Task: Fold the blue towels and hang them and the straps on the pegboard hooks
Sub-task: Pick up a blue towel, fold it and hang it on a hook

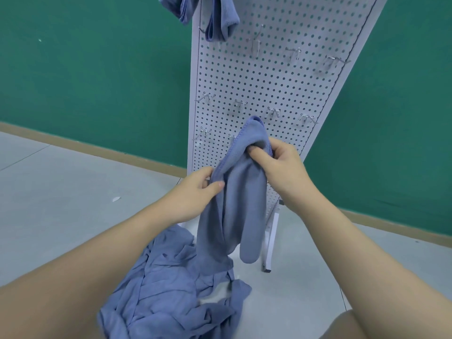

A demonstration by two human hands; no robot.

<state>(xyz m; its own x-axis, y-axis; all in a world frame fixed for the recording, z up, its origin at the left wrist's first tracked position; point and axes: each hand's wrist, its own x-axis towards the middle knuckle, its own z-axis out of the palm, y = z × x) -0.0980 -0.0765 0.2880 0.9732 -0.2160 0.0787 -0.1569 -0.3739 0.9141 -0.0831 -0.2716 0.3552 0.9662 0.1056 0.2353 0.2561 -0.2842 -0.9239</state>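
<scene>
Head view: two bare hands work at frame centre, both on one blue towel. The left hand pinches a fold of the towel's left edge between thumb and fingers. The right hand grips the towel's upper part, with its fingers curled into the cloth. The held towel hangs in two long lobes in front of the lower part of the pegboard.

Count of towels on the board: two hung towels at the top edge of the frame, partly cut off by it. On the floor, at lower centre, lies a crumpled heap of blue cloth; the number of pieces in it cannot be told.

Count of hooks: about twelve bare metal hooks are visible on the white perforated panel, arranged in three rows; some are blurred.

The pegboard stands tilted in the frame on a white foot. The floor is pale grey with a seam line. Behind it runs a tan skirting strip below a green wall.
</scene>
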